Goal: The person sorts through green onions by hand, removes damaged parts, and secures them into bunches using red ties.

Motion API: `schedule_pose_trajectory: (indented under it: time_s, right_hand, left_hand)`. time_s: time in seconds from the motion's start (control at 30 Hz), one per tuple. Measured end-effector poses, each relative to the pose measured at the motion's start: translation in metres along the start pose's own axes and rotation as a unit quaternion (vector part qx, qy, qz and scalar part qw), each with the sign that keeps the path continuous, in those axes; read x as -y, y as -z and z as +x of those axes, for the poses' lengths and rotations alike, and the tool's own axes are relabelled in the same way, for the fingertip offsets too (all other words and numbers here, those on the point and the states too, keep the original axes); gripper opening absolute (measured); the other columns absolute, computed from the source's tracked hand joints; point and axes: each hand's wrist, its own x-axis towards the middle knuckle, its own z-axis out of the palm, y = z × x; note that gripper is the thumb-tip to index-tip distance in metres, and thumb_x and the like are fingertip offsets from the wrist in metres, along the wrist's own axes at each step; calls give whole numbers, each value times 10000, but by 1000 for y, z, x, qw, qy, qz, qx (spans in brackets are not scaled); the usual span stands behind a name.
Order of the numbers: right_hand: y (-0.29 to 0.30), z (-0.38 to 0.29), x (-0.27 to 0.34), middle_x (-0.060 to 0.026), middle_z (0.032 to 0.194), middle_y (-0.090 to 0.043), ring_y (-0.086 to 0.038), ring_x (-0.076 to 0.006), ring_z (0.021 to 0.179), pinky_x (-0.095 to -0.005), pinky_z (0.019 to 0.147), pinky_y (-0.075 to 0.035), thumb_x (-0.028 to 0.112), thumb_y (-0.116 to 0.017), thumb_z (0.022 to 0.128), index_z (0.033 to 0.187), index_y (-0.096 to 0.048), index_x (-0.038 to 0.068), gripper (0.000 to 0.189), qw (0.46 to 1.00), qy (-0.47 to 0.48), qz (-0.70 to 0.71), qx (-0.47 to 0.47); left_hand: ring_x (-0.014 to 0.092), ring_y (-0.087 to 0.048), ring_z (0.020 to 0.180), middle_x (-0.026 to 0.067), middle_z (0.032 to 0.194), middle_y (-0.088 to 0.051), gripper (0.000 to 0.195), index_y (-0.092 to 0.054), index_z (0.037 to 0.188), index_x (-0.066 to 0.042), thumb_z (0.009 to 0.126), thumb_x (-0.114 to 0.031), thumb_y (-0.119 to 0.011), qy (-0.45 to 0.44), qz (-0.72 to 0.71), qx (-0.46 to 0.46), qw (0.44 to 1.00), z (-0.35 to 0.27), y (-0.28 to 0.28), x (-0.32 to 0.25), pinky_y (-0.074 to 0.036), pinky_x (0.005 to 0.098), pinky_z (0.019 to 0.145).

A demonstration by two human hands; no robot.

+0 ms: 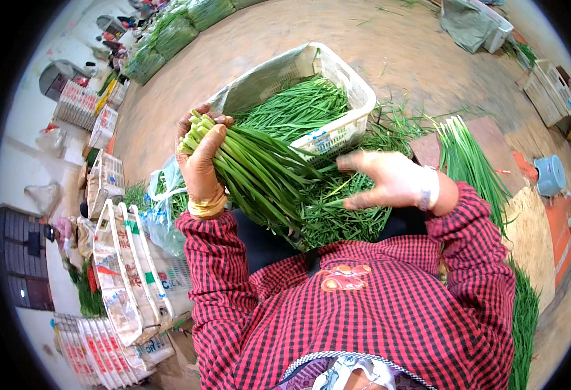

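My left hand is wrapped around a thick bunch of garlic chives, near the pale cut ends. The green leaves of the bunch fan down to the right, over a heap of loose chive leaves in front of my lap. My right hand is blurred and holds nothing, its fingers apart, just right of the leaf tips. Beyond the hands stands a white plastic crate with a liner along one side. More chives lie inside it.
Another chive bundle lies on a brown board at my right. White crates and a plastic bag stand at my left. Wrapped green bales line the far left. A blue stool is at the right.
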Motion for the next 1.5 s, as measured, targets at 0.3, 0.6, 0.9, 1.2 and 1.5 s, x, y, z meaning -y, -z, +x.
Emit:
schedule_pose_trajectory:
  time_s: [0.3,0.6,0.9,1.2,1.5]
  right_hand:
    - [-22,69,35,-254,1429,-376,-380,-421,1348,-457,1154,-295,433,-928,493,1505,-154,5,1344,850,248,85,-457]
    - [158,-77,12,-196,1146,-629,-648,-316,1057,-398,924,-517,171,-851,637,1395,-380,20,905,831,157,-169,-507]
    - [164,-190,-133,-234,978,-681,-666,-401,957,-449,861,-517,324,-716,653,1179,-554,7,636,862,-383,-131,-305]
    - [75,-207,-329,-315,1282,-561,-540,-415,1231,-423,1059,-417,671,-765,662,1369,-426,-106,1105,830,-491,-155,-213]
    - [63,-176,-289,-283,1217,-570,-621,-401,1091,-444,913,-520,633,-750,684,1329,-362,-81,1037,812,-531,-103,-218]
  left_hand:
    - [149,-596,996,67,1165,-612,689,-440,1400,5,784,-7,-748,-24,30,167,985,-20,-133,-22,-460,304,945]
    - [284,-568,1187,160,1249,-611,534,-481,1381,-12,930,-261,-619,-111,-210,190,953,31,-303,8,-428,440,1054]
    - [254,-507,1261,97,1333,-580,482,-521,1353,-51,954,-303,-620,456,-359,231,781,-20,-414,243,-394,400,1072]
    - [246,-437,1341,158,1466,-444,757,-250,1508,29,880,-84,-658,455,-22,427,781,-91,-345,351,-363,352,1103]
    - [270,-531,1237,181,1328,-563,643,-376,1439,1,869,-125,-645,417,177,531,716,-88,-362,379,-413,365,1052]
